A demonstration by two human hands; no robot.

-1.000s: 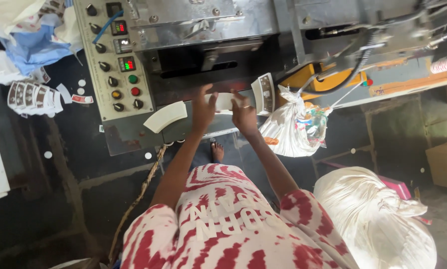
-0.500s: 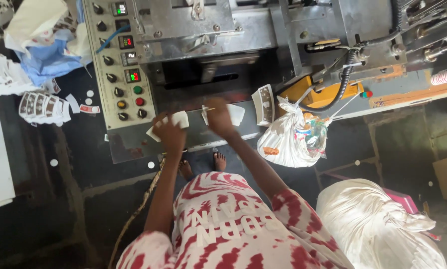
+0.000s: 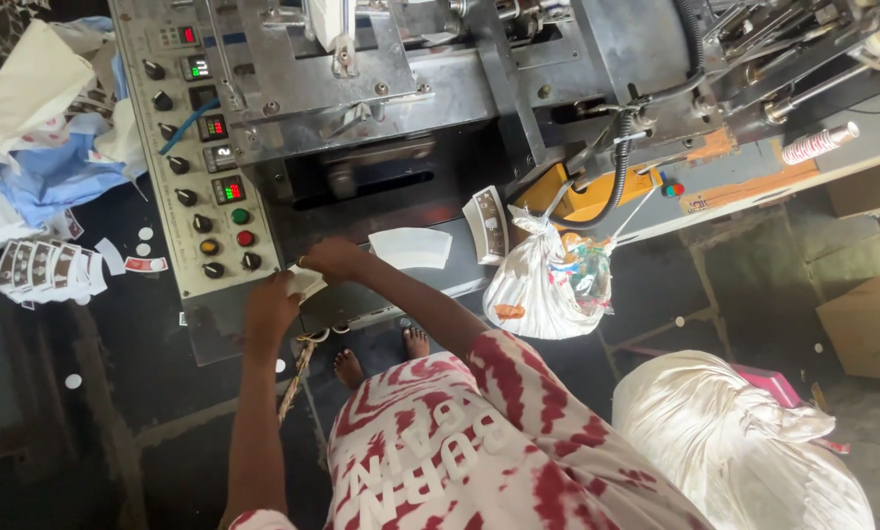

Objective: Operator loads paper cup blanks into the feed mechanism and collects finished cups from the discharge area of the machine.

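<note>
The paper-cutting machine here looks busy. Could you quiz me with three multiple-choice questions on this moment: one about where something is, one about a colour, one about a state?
1. Where does the knotted plastic bag hang?
A. right of the control panel
B. left of the panel
C. on the floor behind the person

2. What colour is the person's shirt?
A. blue
B. red and white
C. plain black

3. What are the left hand and right hand doing?
A. pressing buttons
B. hanging free
C. holding white paper blanks

Answers: A, it hangs from the machine's right side; B, red blotches on white; C, both hands meet at the white blanks.
</note>
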